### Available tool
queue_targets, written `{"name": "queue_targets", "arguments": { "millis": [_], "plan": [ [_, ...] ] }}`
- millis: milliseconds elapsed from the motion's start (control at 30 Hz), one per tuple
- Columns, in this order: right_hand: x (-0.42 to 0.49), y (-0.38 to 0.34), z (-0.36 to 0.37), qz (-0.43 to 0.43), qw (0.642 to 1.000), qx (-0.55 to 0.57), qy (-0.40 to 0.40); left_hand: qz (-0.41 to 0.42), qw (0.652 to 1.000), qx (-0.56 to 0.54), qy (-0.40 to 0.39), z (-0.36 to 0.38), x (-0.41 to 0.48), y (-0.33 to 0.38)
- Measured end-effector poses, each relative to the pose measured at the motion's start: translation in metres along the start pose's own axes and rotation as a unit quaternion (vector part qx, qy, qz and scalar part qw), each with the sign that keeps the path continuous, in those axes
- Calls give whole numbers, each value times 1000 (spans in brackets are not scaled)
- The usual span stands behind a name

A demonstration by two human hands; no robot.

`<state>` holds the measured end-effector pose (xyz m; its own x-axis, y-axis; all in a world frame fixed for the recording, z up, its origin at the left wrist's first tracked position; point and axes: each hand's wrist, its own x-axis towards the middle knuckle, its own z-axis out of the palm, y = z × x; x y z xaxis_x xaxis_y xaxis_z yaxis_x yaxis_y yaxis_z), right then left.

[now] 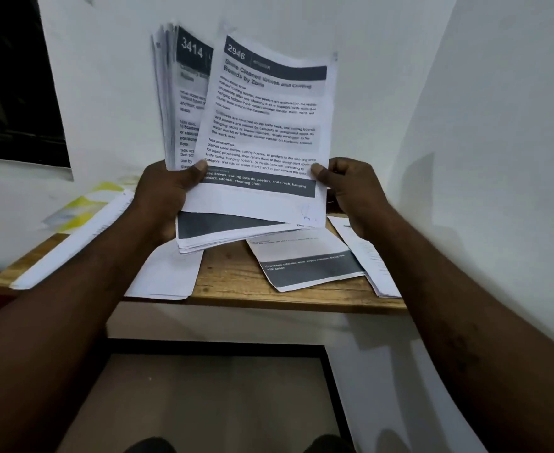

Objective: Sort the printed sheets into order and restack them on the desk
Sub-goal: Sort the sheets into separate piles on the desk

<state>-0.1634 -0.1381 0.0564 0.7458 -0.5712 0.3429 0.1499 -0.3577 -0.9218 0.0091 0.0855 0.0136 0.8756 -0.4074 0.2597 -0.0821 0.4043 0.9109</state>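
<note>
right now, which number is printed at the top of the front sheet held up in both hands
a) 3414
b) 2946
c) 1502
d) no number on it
b: the front sheet, pinched at its edge by the right hand, reads 2946 in its dark header; 3414 is on the stack behind it, held by the left hand.

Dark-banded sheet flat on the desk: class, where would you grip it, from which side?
Pinch the dark-banded sheet by its near-left corner, from the desk front: it lies free on bare wood, while the held stack hides its far end and a pile meets its right edge.
</note>
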Motion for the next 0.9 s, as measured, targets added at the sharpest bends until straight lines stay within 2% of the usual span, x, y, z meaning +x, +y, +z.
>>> {"name": "queue_targets", "arguments": {
  "millis": [167, 333, 467, 533, 600, 733, 900],
  "plan": [
    [3, 11, -10, 14, 1000, 0, -26, -13, 1000, 9, -7, 2, 19, -11],
    [18, 28, -17, 12, 1000, -14, -14, -15, 1000, 26, -5, 13, 40, -19],
    [24, 48, -26, 42, 998, -35, -25, -15, 1000, 20, -8, 12, 51, -36],
    [23, 54, -31, 50, 996, -59, -34, -9, 1000, 9, -15, 8, 52, -45],
    [20, 59, -39, 30, 989, -136, -50, 3, 1000, 2, -20, 6, 54, -51],
    [0, 65, -50, -60, 926, -352, -124, 24, 1000, -8, -12, 6, 56, -54],
    [-32, 55, -35, -33, 857, -447, -254, 22, 1000, -15, 11, 8, 59, -57]
  ]
}}
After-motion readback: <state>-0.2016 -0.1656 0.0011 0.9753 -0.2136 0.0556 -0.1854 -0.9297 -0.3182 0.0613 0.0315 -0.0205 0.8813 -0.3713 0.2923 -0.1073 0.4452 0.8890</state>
